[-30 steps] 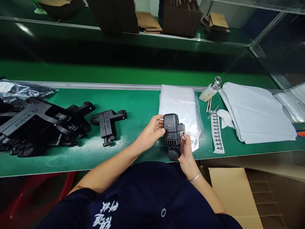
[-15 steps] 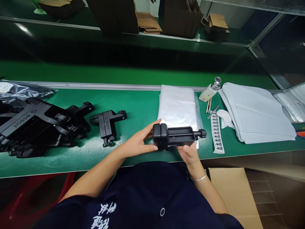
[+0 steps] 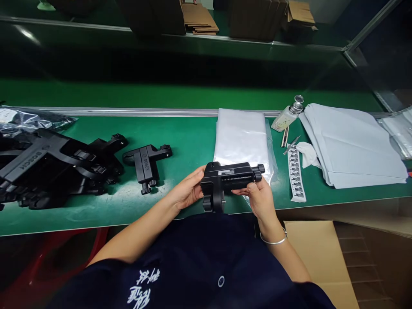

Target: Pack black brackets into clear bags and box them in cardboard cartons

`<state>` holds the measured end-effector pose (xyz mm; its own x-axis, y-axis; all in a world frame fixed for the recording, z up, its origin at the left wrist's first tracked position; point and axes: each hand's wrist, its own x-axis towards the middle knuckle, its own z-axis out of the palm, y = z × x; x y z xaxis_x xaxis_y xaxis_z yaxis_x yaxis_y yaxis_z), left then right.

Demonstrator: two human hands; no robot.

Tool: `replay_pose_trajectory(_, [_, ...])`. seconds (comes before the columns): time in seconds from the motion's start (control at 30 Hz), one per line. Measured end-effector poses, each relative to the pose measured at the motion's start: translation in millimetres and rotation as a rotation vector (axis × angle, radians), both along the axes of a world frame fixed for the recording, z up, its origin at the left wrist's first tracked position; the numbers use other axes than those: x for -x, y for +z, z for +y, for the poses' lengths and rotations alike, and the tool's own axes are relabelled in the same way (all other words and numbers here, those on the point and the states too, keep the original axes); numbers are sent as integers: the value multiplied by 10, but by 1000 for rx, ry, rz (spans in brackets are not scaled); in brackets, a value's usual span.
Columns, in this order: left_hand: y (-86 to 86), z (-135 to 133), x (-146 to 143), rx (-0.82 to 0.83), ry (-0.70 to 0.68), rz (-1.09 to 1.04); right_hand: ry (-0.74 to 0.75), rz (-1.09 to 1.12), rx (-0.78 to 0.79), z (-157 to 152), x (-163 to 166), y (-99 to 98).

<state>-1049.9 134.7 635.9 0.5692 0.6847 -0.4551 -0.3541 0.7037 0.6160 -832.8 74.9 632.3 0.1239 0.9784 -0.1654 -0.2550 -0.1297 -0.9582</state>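
Between my two hands, in front of my chest, I hold a black clamp-like bracket [image 3: 230, 177] with a screw knob at its right end and a small white label on its upper side. My left hand [image 3: 191, 189] grips its thick left end, fingers partly hidden behind it. My right hand [image 3: 259, 195] supports the knob end, thumb and fingers around it. A similar black bracket marked BOSCH [image 3: 144, 165] lies on the green table to the left. Just behind the held piece is a stack of clear plastic bags [image 3: 241, 135].
Several black BOSCH brackets [image 3: 54, 161] are piled at far left beside a plastic-wrapped item [image 3: 35, 120]. To the right are a dispenser bottle [image 3: 287, 116], tweezers [image 3: 292, 145], a label strip [image 3: 295, 176], a crumpled tissue [image 3: 307, 154] and white sheets [image 3: 357, 148]. An open carton [image 3: 318, 257] stands below.
The bracket has been turned in my hands: its open screw channel faced up before, and now its labelled side shows with an arm pointing toward me. Both hands still hold it.
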Motion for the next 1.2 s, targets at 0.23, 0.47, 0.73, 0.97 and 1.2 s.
replay_pose_trajectory(0.23, [-44, -59, -82, 162, 49, -6, -38, 50, 52, 31, 20, -9])
replay_pose_trajectory(0.47, [-162, 63, -62, 189, -58, 86, 25, -249, -58, -69, 122, 138])
replay_pose_trajectory(0.73, [-252, 112, -148, 316, 66, 153, 170, -630, -258, -125, 281, 323])
replay_pose_trajectory(0.97, [-189, 117, -165, 96, 32, 199, 145, -578, -246, -170, 120, 248])
replay_pose_trajectory(1.2, [195, -2, -232, -453, -161, 330, 112, -26, -54, -241, -426, -156])
